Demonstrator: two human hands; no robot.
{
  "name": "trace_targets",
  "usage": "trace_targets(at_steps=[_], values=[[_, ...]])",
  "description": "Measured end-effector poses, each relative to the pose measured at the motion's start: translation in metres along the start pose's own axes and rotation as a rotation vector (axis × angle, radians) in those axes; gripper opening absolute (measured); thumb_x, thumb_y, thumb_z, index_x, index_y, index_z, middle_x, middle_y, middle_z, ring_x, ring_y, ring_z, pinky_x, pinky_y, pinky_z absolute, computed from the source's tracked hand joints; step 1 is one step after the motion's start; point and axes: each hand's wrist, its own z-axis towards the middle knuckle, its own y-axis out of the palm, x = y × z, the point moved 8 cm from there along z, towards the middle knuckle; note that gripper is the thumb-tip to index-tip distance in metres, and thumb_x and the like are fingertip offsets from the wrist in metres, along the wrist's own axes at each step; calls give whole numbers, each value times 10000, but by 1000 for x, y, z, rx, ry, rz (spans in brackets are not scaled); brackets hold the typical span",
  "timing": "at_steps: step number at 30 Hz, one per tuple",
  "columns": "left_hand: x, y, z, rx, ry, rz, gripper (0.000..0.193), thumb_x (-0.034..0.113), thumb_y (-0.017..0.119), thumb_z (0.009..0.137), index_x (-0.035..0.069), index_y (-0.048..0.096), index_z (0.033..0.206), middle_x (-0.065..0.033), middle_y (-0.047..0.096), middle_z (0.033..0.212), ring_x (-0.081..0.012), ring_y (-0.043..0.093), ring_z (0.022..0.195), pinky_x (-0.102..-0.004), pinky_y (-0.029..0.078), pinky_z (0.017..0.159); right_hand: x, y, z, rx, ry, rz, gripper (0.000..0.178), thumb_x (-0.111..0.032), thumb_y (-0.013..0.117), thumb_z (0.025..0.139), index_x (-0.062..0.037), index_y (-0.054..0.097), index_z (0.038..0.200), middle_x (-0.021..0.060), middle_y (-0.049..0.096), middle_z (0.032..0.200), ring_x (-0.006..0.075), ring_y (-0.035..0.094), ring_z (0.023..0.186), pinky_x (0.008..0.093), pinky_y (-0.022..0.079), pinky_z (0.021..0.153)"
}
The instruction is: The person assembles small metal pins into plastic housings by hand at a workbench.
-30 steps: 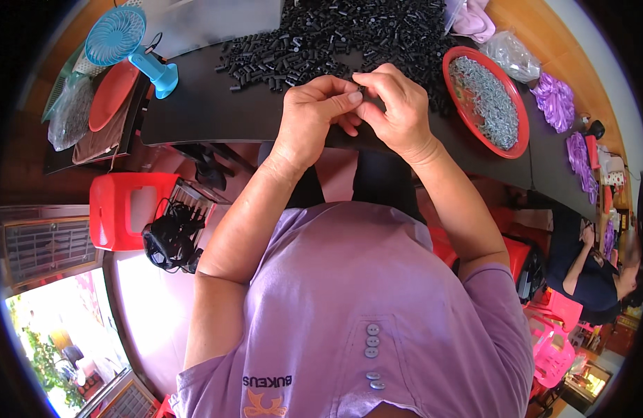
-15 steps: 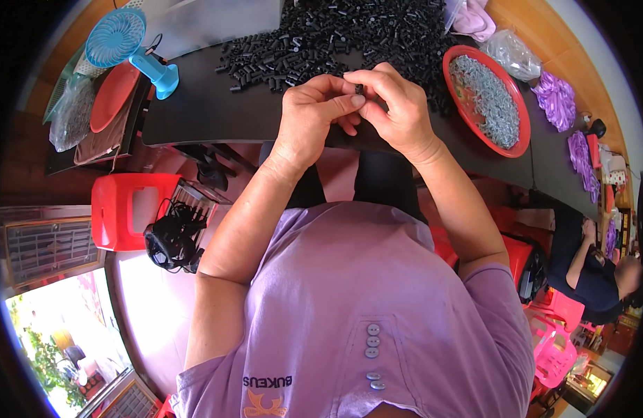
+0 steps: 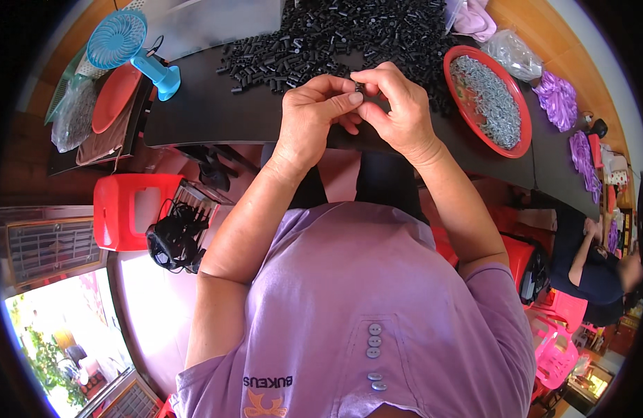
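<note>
My left hand (image 3: 313, 113) is closed, its thumb and fingertips pinching a small dark cylindrical piece (image 3: 359, 87) over the near edge of the table. From the other side my right hand (image 3: 399, 110) is closed on the same piece, with thumb and index finger meeting at it. Fingertips cover most of the piece, so its detail is too small to make out. Just beyond both hands spreads a heap of short black cylindrical pieces (image 3: 356, 42). To the right of my right hand lies a red oval tray (image 3: 508, 151) holding many small silvery metal parts (image 3: 487, 94).
On the dark table (image 3: 210, 111), a blue fan (image 3: 167, 80) and a translucent bin (image 3: 217, 28) stand at left. Clear plastic bags (image 3: 513, 56) and purple bundles (image 3: 557, 101) lie at right. A red stool (image 3: 116, 212) is left below; another person (image 3: 589, 272) sits far right.
My right index finger has shifted slightly at the piece, and both hands remain together in nearly the same place. The person at right has moved their hands a little.
</note>
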Motion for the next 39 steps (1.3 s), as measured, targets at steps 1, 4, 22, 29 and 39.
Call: trace_targets(at_steps=[1,4,22,29,39], values=[[0,0,-1,0,1,1,126,41,667,905,-42,655,999,-85,676,831,-151,643,705,-259,534,621,-1,0,0,-3,-3,-8,399,55,721,659,-71,632,1027,60,614,843,204,666,700,311,544,599],[-1,-2,-2,36,33,-67,179,14,665,901,-43,640,1068,-96,682,890,-161,653,738,-267,544,631,2,-1,0,19,25,34,403,73,705,669,-75,635,1038,49,602,809,177,648,676,296,537,599],[4,-5,-6,211,148,-77,201,-121,643,841,-63,636,1033,-110,665,944,-185,666,845,-296,570,743,23,9,-10,-114,302,407,379,94,634,765,-46,651,1116,28,614,810,112,602,723,259,523,684],[5,-5,-7,198,216,-18,274,-131,660,817,-48,647,1079,-90,665,916,-155,633,786,-287,554,695,36,15,-16,-177,696,657,207,-75,616,904,1,668,1089,56,667,876,122,599,761,253,483,710],[10,4,-13,176,256,178,298,-105,688,822,-30,653,1108,-67,668,898,-131,630,798,-258,552,705,50,17,-22,-155,810,799,184,-119,671,837,-3,685,979,55,678,789,128,631,688,253,479,626]])
